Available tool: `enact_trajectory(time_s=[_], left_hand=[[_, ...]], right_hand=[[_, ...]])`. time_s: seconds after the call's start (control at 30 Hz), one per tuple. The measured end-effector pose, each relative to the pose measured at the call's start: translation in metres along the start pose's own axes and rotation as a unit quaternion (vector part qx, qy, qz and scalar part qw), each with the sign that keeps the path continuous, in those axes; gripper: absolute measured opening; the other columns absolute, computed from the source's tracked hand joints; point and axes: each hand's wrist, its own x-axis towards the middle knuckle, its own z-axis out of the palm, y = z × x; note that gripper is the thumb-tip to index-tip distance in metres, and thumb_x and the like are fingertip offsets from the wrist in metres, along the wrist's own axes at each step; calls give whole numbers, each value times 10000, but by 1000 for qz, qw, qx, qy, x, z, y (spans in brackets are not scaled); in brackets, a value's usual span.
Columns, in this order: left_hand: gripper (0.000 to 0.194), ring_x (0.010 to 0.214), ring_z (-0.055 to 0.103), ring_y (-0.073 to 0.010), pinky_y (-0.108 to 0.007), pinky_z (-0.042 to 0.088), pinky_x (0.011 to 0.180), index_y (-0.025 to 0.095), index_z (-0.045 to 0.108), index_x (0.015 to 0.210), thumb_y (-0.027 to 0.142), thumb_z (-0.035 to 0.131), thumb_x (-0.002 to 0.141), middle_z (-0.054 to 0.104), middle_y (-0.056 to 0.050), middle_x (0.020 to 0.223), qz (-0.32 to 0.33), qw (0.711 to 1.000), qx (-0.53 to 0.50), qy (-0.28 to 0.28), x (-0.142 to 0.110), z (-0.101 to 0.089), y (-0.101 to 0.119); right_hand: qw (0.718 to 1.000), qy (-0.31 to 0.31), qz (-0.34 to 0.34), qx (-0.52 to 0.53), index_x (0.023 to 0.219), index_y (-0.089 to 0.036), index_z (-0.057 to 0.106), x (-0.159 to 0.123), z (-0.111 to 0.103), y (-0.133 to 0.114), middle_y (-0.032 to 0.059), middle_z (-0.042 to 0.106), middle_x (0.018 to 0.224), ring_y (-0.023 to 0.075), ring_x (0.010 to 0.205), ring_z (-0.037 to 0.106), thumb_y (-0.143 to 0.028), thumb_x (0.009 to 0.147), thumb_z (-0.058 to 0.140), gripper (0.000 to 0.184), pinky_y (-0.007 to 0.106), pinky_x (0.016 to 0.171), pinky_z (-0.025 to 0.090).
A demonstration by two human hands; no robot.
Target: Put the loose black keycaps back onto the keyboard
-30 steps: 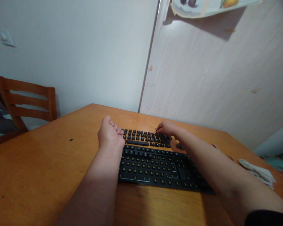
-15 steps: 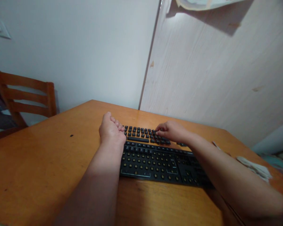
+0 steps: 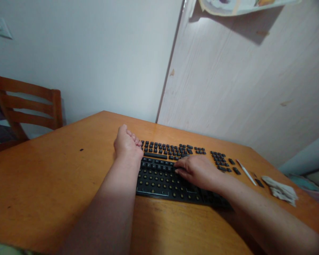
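Right hand [image 3: 198, 170] over keyboard [image 3: 156, 185]; axis crosswise

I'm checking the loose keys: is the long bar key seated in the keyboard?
No, the long bar key lies on the table beyond the keyboard.

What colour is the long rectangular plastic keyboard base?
The keyboard base is black, clearest in the head view.

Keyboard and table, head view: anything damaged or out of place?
The keyboard looks partly stripped, lacking caps on its visible lower rows; loose keycaps lie in rows beyond it. A small dark piece sits oddly alone leftward on the table.
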Motion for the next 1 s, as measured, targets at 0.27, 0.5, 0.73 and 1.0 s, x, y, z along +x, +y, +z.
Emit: enact_trajectory(time_s=[0.27, 0.5, 0.73, 1.0], left_hand=[[398, 341, 216, -71, -237, 200, 375, 219, 273, 587, 373, 542, 838, 255, 84, 426, 4, 1000, -3, -3, 0, 0, -1], [388, 344, 225, -70, -231, 207, 379, 217, 278, 596, 375, 528, 847, 255, 84, 436, 2, 1000, -4, -5, 1, 0, -1], [389, 344, 220, -77, -243, 198, 376, 221, 279, 591, 366, 527, 853, 251, 80, 433, 3, 1000, -6, -2, 0, 0, -1], [385, 344, 222, -68, -227, 195, 377, 214, 274, 593, 359, 527, 843, 251, 83, 429, -1, 1000, -5, 4, -1, 1, 0]], right_hand=[[1000, 3, 0, -22, 1035, -269, 740, -2, 2, -4, 34, 753, 880, 188, 755, 650, -346, 955, 526, 242, 283, 601, 327], [999, 0, 12, -50, 928, -254, 734, -1, 3, -10, 40, 749, 870, 178, 723, 640, -344, 971, 489, 264, 282, 591, 321], [993, -34, 50, -99, 850, -233, 731, 1, -4, -25, 81, 747, 814, 220, 724, 676, -337, 984, 439, 338, 295, 590, 385], [990, -20, 75, -117, 888, -204, 743, -1, 11, -34, 106, 759, 808, 238, 728, 713, -226, 1011, 377, 387, 312, 640, 490]])
